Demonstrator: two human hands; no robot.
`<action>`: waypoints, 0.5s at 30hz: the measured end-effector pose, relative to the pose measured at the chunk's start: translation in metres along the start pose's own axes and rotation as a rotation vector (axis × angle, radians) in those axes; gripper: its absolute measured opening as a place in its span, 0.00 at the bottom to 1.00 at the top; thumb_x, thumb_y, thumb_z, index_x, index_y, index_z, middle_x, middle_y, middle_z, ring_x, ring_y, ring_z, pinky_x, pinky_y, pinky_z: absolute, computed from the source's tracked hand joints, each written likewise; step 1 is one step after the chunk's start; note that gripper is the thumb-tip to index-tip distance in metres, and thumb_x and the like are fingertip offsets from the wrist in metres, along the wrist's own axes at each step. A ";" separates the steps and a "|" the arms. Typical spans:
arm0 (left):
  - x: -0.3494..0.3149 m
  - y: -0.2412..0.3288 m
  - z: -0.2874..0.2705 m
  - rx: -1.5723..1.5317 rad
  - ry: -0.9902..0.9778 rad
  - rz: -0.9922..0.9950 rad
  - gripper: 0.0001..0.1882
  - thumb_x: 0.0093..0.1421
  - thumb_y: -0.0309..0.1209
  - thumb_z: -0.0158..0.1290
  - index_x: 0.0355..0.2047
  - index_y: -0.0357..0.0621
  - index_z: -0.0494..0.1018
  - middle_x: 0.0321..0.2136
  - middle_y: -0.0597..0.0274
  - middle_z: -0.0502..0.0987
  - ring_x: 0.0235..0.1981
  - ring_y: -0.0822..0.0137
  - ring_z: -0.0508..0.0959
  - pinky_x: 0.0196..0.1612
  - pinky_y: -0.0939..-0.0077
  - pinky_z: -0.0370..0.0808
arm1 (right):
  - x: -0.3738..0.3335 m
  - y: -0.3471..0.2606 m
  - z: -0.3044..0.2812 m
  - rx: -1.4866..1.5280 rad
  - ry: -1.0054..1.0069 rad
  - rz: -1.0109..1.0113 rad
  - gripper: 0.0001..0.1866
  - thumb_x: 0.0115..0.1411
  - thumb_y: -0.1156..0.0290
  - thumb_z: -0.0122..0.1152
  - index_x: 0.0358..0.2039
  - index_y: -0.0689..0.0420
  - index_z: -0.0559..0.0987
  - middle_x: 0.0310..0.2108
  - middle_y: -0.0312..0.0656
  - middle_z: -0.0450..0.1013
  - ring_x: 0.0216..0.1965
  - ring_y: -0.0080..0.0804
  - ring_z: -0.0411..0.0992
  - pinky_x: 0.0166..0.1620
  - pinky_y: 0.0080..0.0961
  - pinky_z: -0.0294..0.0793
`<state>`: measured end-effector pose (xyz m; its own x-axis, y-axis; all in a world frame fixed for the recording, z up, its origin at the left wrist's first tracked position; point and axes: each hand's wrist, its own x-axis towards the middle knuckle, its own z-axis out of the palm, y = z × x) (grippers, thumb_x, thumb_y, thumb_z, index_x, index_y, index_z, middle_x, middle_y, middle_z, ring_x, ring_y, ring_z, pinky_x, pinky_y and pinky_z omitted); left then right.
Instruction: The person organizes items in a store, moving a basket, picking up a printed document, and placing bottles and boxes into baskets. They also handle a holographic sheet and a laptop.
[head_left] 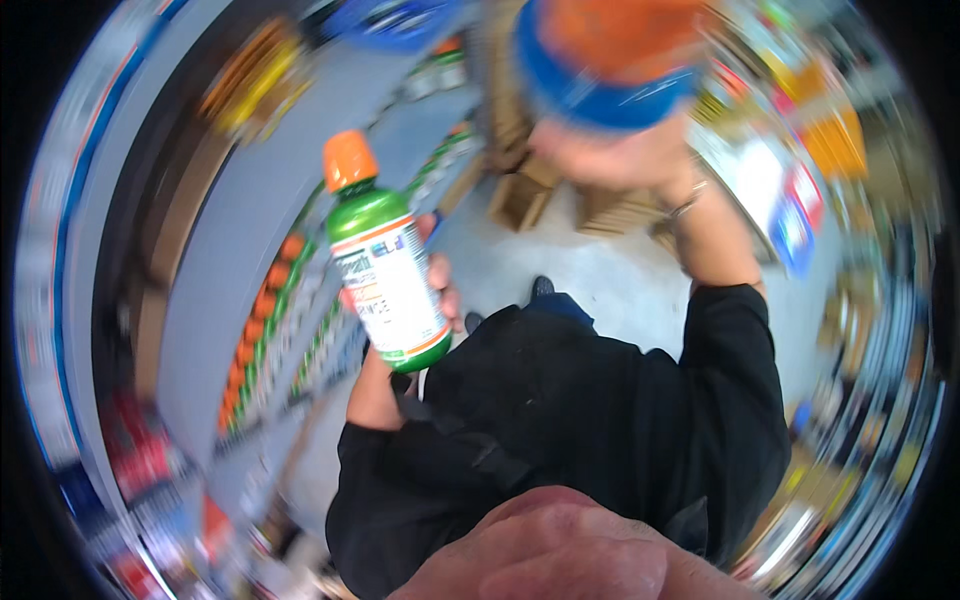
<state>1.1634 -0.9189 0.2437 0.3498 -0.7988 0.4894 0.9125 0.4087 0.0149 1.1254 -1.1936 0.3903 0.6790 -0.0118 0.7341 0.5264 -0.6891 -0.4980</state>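
Observation:
In my left hand point(443, 285) is a green mouthwash bottle point(395, 270) with an orange cap and a white label. It is held nearly upright in front of my body, tilted a little, with my fingers wrapped round its back and side. My right hand point(615, 158) is raised at the far right and closed under a blue and orange tub point(610, 70). Motion blurs the tub, and the upper edge of the view cuts it off, so its details cannot be read.
At the left are grey shelves point(215, 225) with rows of orange-capped bottles point(265, 315). Open cardboard boxes point(520, 200) stand on the grey floor point(505, 265) ahead. Blurred shelves point(870, 400) with mixed goods line the right side. A yellow package point(260, 90) sits at the upper left.

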 end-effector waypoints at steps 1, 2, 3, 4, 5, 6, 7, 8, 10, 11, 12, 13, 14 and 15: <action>0.018 -0.009 -0.011 -0.015 0.043 -0.093 0.57 0.46 0.50 0.64 0.66 0.46 0.40 0.48 0.40 0.66 0.47 0.37 0.71 0.47 0.39 0.72 | -0.040 0.000 -0.025 0.000 0.012 0.100 0.40 0.35 0.60 0.76 0.50 0.60 0.69 0.43 0.46 0.72 0.43 0.34 0.72 0.48 0.29 0.71; 0.035 -0.021 -0.025 -0.027 0.063 -0.165 0.55 0.47 0.51 0.63 0.66 0.46 0.42 0.49 0.40 0.66 0.47 0.36 0.71 0.46 0.40 0.73 | -0.080 -0.001 -0.047 0.008 0.022 0.195 0.41 0.35 0.60 0.76 0.50 0.60 0.69 0.44 0.45 0.72 0.44 0.33 0.72 0.49 0.28 0.70; 0.048 -0.039 -0.039 -0.032 0.099 -0.275 0.55 0.48 0.51 0.63 0.65 0.45 0.43 0.49 0.39 0.66 0.47 0.35 0.71 0.46 0.40 0.73 | -0.133 0.004 -0.060 0.109 0.090 0.425 0.41 0.36 0.60 0.76 0.50 0.61 0.69 0.43 0.44 0.72 0.44 0.32 0.72 0.50 0.27 0.69; 0.065 -0.052 -0.054 -0.023 0.120 -0.383 0.54 0.48 0.51 0.62 0.65 0.45 0.44 0.49 0.39 0.66 0.47 0.35 0.72 0.45 0.40 0.73 | -0.183 0.005 -0.073 0.075 0.174 0.614 0.40 0.37 0.61 0.76 0.50 0.61 0.69 0.43 0.43 0.72 0.43 0.31 0.72 0.49 0.26 0.70; 0.078 -0.073 -0.066 -0.003 0.138 -0.467 0.53 0.48 0.51 0.62 0.65 0.44 0.44 0.50 0.39 0.66 0.47 0.35 0.72 0.45 0.40 0.73 | -0.231 0.000 -0.089 0.063 0.250 0.792 0.38 0.38 0.61 0.76 0.49 0.61 0.69 0.44 0.42 0.72 0.43 0.29 0.72 0.49 0.26 0.70; 0.092 -0.092 -0.076 0.072 0.190 -0.548 0.49 0.50 0.52 0.60 0.64 0.44 0.47 0.49 0.39 0.67 0.47 0.37 0.73 0.46 0.42 0.74 | -0.268 -0.009 -0.103 0.121 0.399 0.906 0.36 0.41 0.63 0.74 0.49 0.61 0.69 0.44 0.42 0.72 0.43 0.29 0.72 0.48 0.26 0.70; 0.113 -0.111 -0.089 0.264 0.187 -0.651 0.43 0.55 0.52 0.54 0.62 0.42 0.51 0.49 0.42 0.69 0.47 0.45 0.74 0.47 0.49 0.75 | -0.306 -0.020 -0.117 0.184 0.547 1.007 0.33 0.43 0.65 0.73 0.49 0.60 0.70 0.43 0.41 0.72 0.43 0.28 0.72 0.48 0.26 0.71; 0.132 -0.137 -0.103 0.427 0.297 -0.760 0.40 0.57 0.51 0.51 0.61 0.41 0.52 0.48 0.43 0.71 0.43 0.47 0.76 0.44 0.53 0.76 | -0.352 -0.027 -0.131 0.266 0.735 1.074 0.31 0.45 0.68 0.70 0.49 0.61 0.69 0.43 0.42 0.72 0.42 0.29 0.72 0.47 0.27 0.72; 0.154 -0.210 -0.126 0.716 0.399 -0.889 0.32 0.62 0.49 0.41 0.57 0.36 0.58 0.46 0.46 0.73 0.40 0.55 0.78 0.43 0.62 0.77 | -0.430 -0.061 -0.157 0.405 1.096 1.123 0.28 0.50 0.69 0.64 0.51 0.61 0.67 0.43 0.45 0.72 0.41 0.31 0.73 0.45 0.29 0.74; 0.174 -0.249 -0.132 0.725 0.408 -0.934 0.30 0.64 0.47 0.41 0.56 0.35 0.58 0.45 0.48 0.74 0.41 0.58 0.78 0.44 0.63 0.77 | -0.451 -0.075 -0.173 0.436 1.266 1.096 0.28 0.52 0.68 0.62 0.52 0.62 0.66 0.44 0.48 0.72 0.41 0.34 0.74 0.44 0.30 0.76; 0.185 -0.284 -0.152 0.716 0.386 -0.974 0.29 0.64 0.46 0.40 0.56 0.36 0.59 0.46 0.50 0.73 0.42 0.59 0.78 0.45 0.65 0.76 | -0.471 -0.091 -0.187 0.418 1.348 1.080 0.28 0.52 0.67 0.60 0.53 0.63 0.65 0.44 0.49 0.71 0.41 0.36 0.74 0.44 0.31 0.76; 0.195 -0.321 -0.174 0.716 0.361 -1.013 0.27 0.65 0.46 0.40 0.56 0.37 0.59 0.47 0.51 0.73 0.44 0.61 0.77 0.46 0.66 0.76 | -0.491 -0.106 -0.201 0.405 1.430 1.053 0.28 0.53 0.66 0.59 0.53 0.63 0.64 0.44 0.51 0.71 0.41 0.37 0.74 0.45 0.32 0.76; 0.211 -0.363 -0.187 0.724 0.368 -1.019 0.26 0.65 0.45 0.41 0.55 0.37 0.61 0.46 0.55 0.74 0.44 0.64 0.76 0.47 0.68 0.75 | -0.510 -0.120 -0.216 0.389 1.522 1.030 0.29 0.54 0.65 0.57 0.54 0.64 0.63 0.45 0.52 0.71 0.41 0.39 0.74 0.45 0.33 0.76; 0.228 -0.408 -0.199 0.733 0.378 -1.022 0.24 0.66 0.44 0.42 0.54 0.37 0.62 0.45 0.59 0.74 0.45 0.67 0.76 0.48 0.70 0.73 | -0.528 -0.129 -0.239 0.363 1.554 1.003 0.29 0.54 0.65 0.57 0.54 0.64 0.63 0.45 0.52 0.71 0.41 0.39 0.74 0.45 0.34 0.77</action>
<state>0.9127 -1.3557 0.1755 -0.2796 -0.9135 -0.2955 0.5150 -0.4025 0.7568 0.5769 -1.2716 0.1767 -0.1331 -0.9599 -0.2466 0.4907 0.1524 -0.8579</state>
